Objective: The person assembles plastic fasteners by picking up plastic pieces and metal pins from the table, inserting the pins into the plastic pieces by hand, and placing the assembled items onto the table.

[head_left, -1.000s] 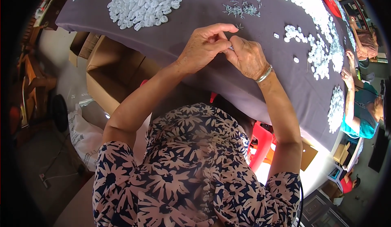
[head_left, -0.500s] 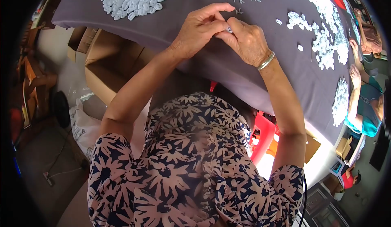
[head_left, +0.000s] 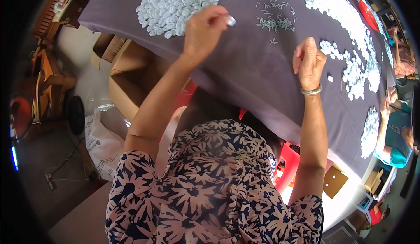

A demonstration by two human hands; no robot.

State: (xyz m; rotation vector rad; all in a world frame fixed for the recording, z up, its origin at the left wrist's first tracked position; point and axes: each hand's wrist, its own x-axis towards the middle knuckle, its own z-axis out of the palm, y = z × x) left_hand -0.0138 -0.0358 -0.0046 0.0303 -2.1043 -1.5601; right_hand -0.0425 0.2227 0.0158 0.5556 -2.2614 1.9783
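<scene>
My left hand (head_left: 203, 32) is raised over the table at the edge of a big heap of small white oval plastic pieces (head_left: 175, 8). Its thumb and fingers pinch one small white plastic piece (head_left: 231, 21), slightly blurred. My right hand (head_left: 309, 62), with a bracelet at the wrist, is off to the right, its fingers curled in. Whether something small sits inside those fingers is hidden. Close to the right hand lie scattered white pieces (head_left: 331, 50). Small grey screw-like pins (head_left: 276, 23) lie loose between the two hands, farther back.
A dark cloth covers the table (head_left: 253, 82). More white pieces (head_left: 356, 73) spread along its right side. An open cardboard box (head_left: 122, 80) stands below the left edge, near a white sack (head_left: 103, 145). Another person (head_left: 396, 130) sits at the right, hands at the table.
My hands, together before, are now apart. The left moved left toward the heap with the white piece; the right moved right and down. The whole view has shifted a little.
</scene>
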